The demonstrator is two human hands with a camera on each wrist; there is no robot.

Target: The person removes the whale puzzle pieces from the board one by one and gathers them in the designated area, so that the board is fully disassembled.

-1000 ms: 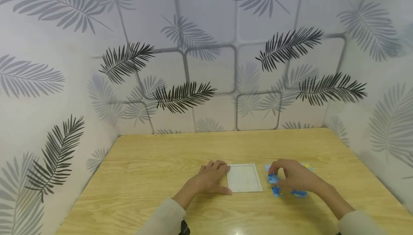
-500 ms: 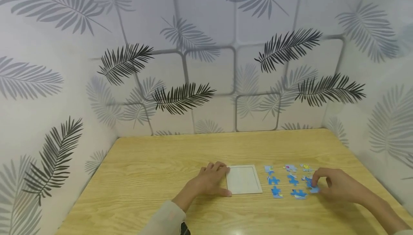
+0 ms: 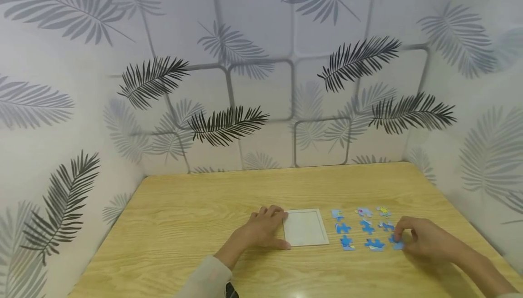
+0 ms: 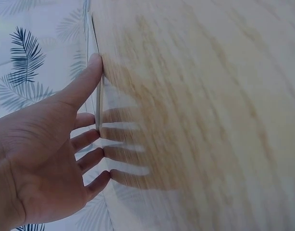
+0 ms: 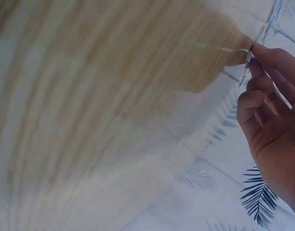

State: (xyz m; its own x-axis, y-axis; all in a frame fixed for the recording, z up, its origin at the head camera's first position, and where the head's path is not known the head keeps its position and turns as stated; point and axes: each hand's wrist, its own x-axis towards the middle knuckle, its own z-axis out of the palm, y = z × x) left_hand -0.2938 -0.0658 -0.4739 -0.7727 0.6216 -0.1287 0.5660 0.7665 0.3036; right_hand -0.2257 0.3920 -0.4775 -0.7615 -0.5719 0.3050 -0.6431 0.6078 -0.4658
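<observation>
A white square puzzle tray (image 3: 305, 228) with a raised border lies on the wooden table. My left hand (image 3: 265, 230) rests at its left side, thumb at the near corner and index finger at the far one. In the left wrist view the left hand's fingers (image 4: 92, 159) are spread and touch the tabletop. To the right of the tray lie several blue jigsaw pieces (image 3: 374, 245) in loose rows. At the nearest right spot my right hand (image 3: 426, 239) pinches one jigsaw piece (image 3: 397, 245) between thumb and fingertips, low at the table; the hand partly covers it.
The light wooden table (image 3: 196, 225) runs back to a wall (image 3: 261, 143) with a grey and black leaf pattern, and side walls flank it. A piece with a yellow sun (image 3: 383, 211) lies at the back right of the group.
My right hand has gone from above the left-hand pieces to the right end, where the pinched piece has shifted slightly toward me. My left hand stays at the tray.
</observation>
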